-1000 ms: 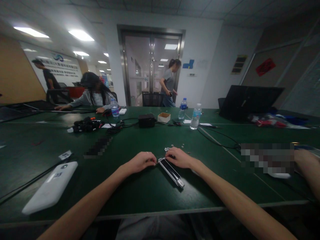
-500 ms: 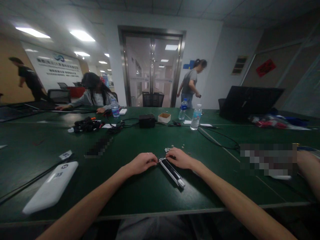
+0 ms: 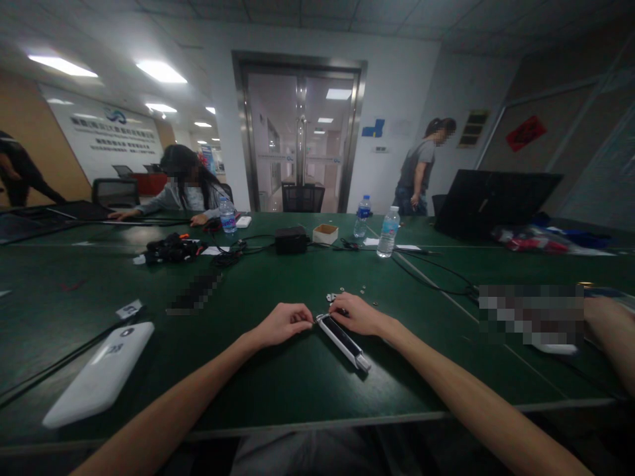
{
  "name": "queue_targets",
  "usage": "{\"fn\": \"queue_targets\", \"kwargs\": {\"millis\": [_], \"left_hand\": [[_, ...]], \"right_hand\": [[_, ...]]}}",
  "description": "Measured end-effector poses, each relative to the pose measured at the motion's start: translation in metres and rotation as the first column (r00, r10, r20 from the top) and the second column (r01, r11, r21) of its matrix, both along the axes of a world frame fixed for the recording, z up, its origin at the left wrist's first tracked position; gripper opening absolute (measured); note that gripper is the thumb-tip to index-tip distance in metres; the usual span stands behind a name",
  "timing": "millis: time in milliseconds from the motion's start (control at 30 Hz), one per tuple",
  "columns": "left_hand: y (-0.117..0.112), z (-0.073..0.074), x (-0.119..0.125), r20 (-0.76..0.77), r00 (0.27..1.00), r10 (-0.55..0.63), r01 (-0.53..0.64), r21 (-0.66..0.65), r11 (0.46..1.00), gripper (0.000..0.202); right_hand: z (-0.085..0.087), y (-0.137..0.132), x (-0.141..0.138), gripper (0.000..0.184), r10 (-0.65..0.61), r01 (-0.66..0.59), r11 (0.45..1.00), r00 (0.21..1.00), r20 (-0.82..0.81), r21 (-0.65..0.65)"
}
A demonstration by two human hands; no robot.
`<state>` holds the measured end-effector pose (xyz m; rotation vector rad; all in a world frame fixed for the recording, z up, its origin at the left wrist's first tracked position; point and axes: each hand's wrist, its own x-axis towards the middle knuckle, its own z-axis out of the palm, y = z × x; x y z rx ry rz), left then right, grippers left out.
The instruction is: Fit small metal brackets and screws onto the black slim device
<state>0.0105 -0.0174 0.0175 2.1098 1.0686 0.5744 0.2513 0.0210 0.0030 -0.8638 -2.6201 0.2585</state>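
Observation:
A slim silver and black bar-shaped device (image 3: 343, 341) lies on the green table (image 3: 278, 383) straight in front of me. My left hand (image 3: 282, 323) has its fingers curled and pinched at the device's far end. My right hand (image 3: 358, 313) rests with closed fingers on the other side of that same end. What the fingertips pinch is too small to make out. Several tiny metal parts (image 3: 347, 293) lie just beyond my right hand.
A white oblong case (image 3: 99, 373) lies at the left near a black cable. Water bottles (image 3: 387, 231), a small box (image 3: 325, 233), a black adapter (image 3: 291, 239) and cables sit mid-table. An open laptop (image 3: 491, 198) stands at the right. A person sits far left; another stands by the laptop. Someone's arm (image 3: 612, 327) rests at the right edge.
My hands have stayed at the device's end, which has turned slightly. The standing person has walked from the door rightward to the laptop. The person at far left has moved almost out of view.

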Motion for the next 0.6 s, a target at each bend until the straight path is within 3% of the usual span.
{"fn": "queue_targets", "kwargs": {"millis": [233,600], "left_hand": [[0.001,-0.004,0.001,0.097,0.995,0.022,-0.017,-0.054,0.998,0.013],[0.005,-0.013,0.0,0.089,0.996,0.022,-0.019,-0.038,0.999,0.016]], "right_hand": [[-0.002,0.001,0.0,0.016,0.0,0.0,1.0,1.0,-0.001,0.01],[0.001,0.0,-0.001,0.015,0.002,-0.002,1.0,1.0,0.002,0.018]]}}
